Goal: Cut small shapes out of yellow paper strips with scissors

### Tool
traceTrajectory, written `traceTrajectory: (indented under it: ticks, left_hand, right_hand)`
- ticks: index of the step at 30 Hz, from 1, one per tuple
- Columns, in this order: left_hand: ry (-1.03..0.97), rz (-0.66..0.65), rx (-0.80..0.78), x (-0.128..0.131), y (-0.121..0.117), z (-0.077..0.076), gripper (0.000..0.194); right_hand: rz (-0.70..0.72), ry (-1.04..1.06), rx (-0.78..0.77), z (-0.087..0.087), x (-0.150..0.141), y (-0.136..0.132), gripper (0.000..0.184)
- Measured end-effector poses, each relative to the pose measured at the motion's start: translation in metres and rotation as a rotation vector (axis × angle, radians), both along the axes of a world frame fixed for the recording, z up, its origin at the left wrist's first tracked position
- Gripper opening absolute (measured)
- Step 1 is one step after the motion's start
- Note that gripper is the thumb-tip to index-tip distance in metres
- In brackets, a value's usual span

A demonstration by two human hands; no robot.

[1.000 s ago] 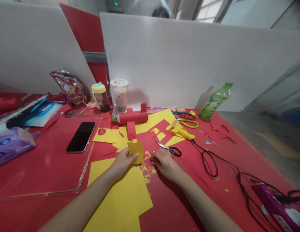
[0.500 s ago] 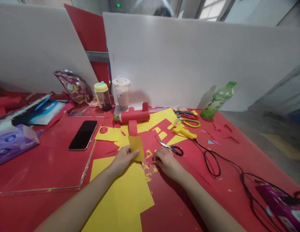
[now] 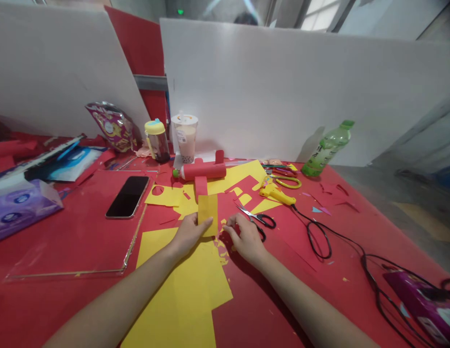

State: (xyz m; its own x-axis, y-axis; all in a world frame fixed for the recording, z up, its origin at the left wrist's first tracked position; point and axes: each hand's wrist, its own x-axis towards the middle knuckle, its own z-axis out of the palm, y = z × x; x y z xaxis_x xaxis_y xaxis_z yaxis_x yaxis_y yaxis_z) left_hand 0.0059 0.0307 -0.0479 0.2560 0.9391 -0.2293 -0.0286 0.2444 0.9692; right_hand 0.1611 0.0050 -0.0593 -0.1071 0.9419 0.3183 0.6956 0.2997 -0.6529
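My left hand (image 3: 190, 233) pinches a small rectangular piece of yellow paper (image 3: 208, 212), thumb on its front, upright above the table. Just right of it, my right hand (image 3: 243, 237) hovers with bent fingers a little apart and nothing visible in them. Black-handled scissors (image 3: 265, 221) lie beyond the right hand, partly hidden by it. Under my left forearm is a large yellow sheet (image 3: 181, 290), with small yellow scraps (image 3: 222, 253) near its right edge. Behind the held paper lies a bottle wrapped in red paper (image 3: 206, 171), with red strips attached and a green cap.
Further right are a yellow glue gun (image 3: 277, 194) with a black cord, yellow-handled scissors (image 3: 288, 182) and a green bottle (image 3: 328, 150). A phone (image 3: 127, 197) lies left. A milk tea cup (image 3: 185, 140) and a yellow-lidded bottle (image 3: 157, 142) stand before the white board (image 3: 283, 92).
My left hand has turned the yellow paper more upright and raised it slightly. My right hand has shifted left toward it and its fingers have spread, showing more of the scissors.
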Motion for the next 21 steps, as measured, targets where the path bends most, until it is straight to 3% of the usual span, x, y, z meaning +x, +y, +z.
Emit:
traceTrajectory:
  ticks: [8, 21]
  left_hand:
    - [0.088, 0.031, 0.134, 0.002, 0.005, -0.007, 0.031]
    - [0.081, -0.011, 0.128, 0.002, 0.011, -0.009, 0.040]
  right_hand:
    - [-0.004, 0.137, -0.025, -0.003, -0.018, 0.006, 0.008]
    - [-0.091, 0.286, -0.088, -0.006, -0.015, 0.010, 0.008]
